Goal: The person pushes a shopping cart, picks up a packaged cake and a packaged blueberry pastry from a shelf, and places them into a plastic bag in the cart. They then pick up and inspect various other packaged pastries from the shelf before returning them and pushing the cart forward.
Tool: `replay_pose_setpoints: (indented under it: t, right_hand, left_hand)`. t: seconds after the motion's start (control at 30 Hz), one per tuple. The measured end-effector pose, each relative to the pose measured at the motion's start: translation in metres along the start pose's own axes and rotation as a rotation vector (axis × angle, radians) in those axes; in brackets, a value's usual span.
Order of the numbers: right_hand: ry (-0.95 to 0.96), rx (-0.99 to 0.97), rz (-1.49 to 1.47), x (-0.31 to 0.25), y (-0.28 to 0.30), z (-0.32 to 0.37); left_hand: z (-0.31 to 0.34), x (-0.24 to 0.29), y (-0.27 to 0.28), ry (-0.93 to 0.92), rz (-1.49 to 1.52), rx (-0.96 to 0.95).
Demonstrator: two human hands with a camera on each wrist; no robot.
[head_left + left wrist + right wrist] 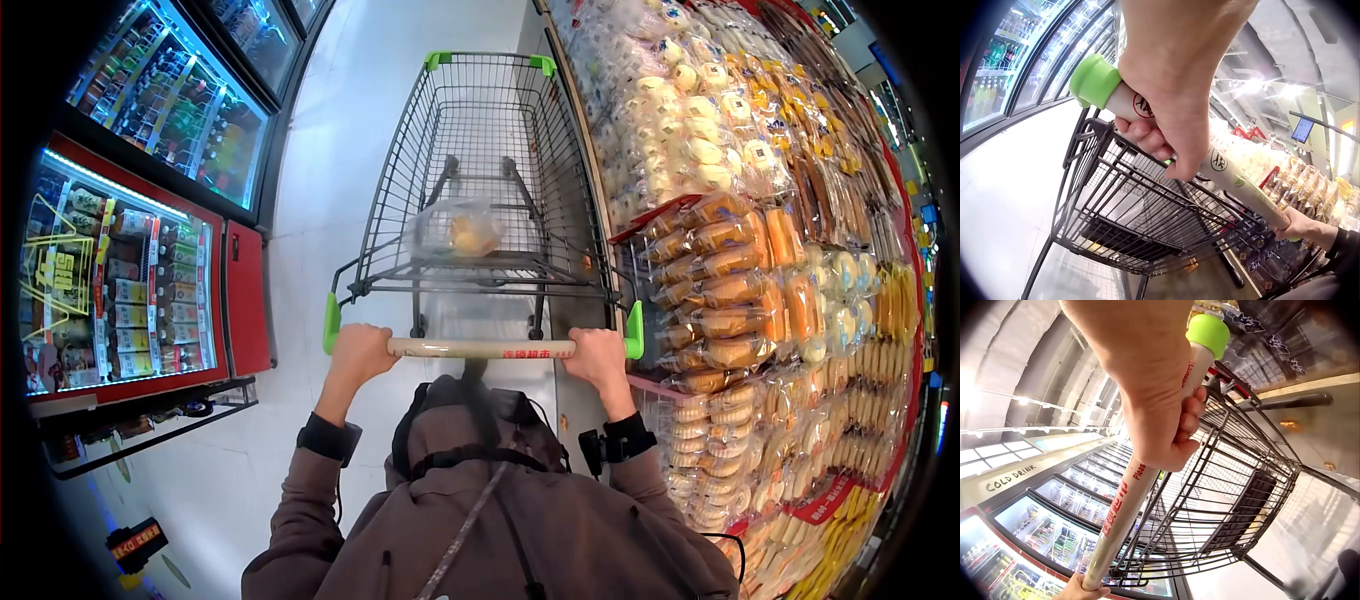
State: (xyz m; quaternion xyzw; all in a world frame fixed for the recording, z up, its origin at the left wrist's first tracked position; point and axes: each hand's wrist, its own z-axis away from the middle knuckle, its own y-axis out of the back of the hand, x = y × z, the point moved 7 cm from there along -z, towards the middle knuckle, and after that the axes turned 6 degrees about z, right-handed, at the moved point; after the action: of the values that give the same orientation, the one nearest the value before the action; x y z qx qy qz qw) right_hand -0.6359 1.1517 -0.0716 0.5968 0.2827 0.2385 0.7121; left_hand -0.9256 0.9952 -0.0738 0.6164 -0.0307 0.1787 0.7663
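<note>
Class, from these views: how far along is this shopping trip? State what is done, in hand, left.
Done: one bagged item lies in the cart. In hand: left hand and right hand grip the handle beside the bakery shelves. Left: probably more picking; little else shows in it.

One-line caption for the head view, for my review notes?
Left hand and right hand hold a shopping cart handle; one bagged pastry inside, drink coolers left, packaged bread shelves right.

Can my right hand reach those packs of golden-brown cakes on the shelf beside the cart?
Probably yes: the right hand grips the cream cart handle right beside the clear-wrapped golden-brown cakes, with nothing between them.
</note>
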Motion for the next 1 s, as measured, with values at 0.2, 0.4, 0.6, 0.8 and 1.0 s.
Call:
replay_pose_setpoints:
  t: [0.2, 0.4, 0.6, 0.8, 1.0]
  right_hand:
    - [-0.024, -0.013, 0.028, -0.012, -0.007, 0.03]
    - [-0.019, -0.021, 0.04, -0.029, -0.012, 0.072]
    - [-0.049, -0.042, 0.035, -0.043, -0.018, 0.115]
    - [-0.068, -0.06, 0.045, -0.051, -0.029, 0.151]
    - [-0.018, -0.013, 0.07, -0.053, -0.038, 0.186]
  left_hand:
    - [0.035, 0.003, -0.01, 0.01, 0.017, 0.033]
    - [0.078, 0.01, -0.023, -0.011, 0.033, 0.051]
    - [0.125, 0.017, -0.043, -0.02, 0.046, 0.085]
    - [0.164, 0.025, -0.055, -0.023, 0.052, 0.11]
    - [0.196, 0.04, -0.067, 0.003, 0.042, 0.069]
